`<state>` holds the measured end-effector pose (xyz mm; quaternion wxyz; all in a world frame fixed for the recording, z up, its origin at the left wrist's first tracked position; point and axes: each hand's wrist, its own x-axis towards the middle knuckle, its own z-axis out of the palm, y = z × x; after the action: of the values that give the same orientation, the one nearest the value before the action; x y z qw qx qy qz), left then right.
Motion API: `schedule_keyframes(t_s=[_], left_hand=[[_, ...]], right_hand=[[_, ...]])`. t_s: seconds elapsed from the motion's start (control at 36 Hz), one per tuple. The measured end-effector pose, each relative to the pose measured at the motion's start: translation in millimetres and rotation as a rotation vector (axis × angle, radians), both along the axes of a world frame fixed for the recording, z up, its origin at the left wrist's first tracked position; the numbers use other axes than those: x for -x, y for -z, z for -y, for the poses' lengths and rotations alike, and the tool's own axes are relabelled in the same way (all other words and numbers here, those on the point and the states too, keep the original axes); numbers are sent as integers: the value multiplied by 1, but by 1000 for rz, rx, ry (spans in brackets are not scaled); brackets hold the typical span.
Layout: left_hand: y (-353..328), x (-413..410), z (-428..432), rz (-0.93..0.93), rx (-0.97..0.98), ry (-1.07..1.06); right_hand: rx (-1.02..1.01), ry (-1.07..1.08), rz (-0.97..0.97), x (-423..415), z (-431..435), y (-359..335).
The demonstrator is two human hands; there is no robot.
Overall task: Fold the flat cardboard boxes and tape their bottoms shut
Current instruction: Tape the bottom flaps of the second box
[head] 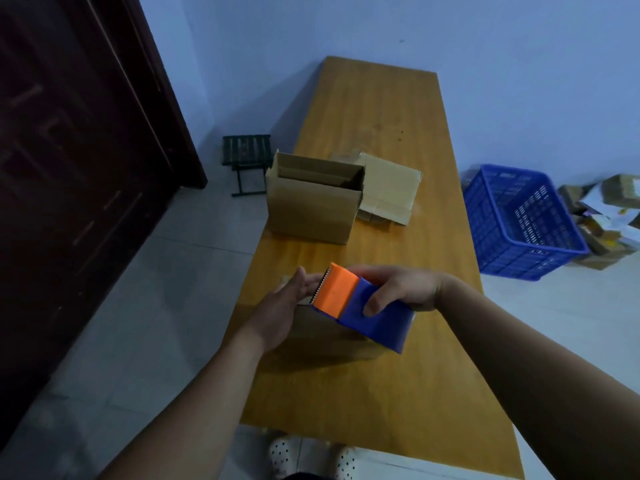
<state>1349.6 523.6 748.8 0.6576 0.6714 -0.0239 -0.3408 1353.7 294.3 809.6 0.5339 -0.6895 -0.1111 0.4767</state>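
A person tapes a cardboard box (318, 327) at the near end of a long wooden table (381, 109). The right hand (401, 289) grips a blue-and-orange tape dispenser (360, 306), thumb curled over its blue body, the toothed edge pointing left at the box's top face. The left hand (280, 310) lies open just beside that edge, fingers straight and flat on the cardboard, apparently holding the flaps down. The box is largely hidden beneath both hands, so whether tape already runs along its seam cannot be told. Farther up the table an assembled box (311, 206) stands with its mouth open, just beside a flat cardboard blank (388, 192) not yet folded; a blue crate (519, 220) sits on the floor to the right. Done well, the step likely calls for the flat hand to press the flaps tight together while the dispenser draws straight along the seam, then tilts so the teeth cut the tape cleanly; fingers so near the serrated blade risk a nick
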Motion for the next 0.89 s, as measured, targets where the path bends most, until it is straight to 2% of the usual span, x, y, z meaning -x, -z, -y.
schedule_keyframes(t_s=[0.28, 0.44, 0.56, 0.75, 0.89], left_hand=[[-11, 2, 10, -23, -47, -21], [-12, 0, 6, -96, 148, -184], [-5, -1, 3, -100, 161, -252], [1, -1, 9, -107, 116, -369], [3, -3, 10, -136, 85, -439]], right_hand=[[87, 5, -19, -7, -4, 0], [132, -18, -31, -12, -9, -3], [166, -23, -23, -13, -10, -5], [235, 17, 63, -9, -8, -4], [302, 168, 180, -1, -1, -4]])
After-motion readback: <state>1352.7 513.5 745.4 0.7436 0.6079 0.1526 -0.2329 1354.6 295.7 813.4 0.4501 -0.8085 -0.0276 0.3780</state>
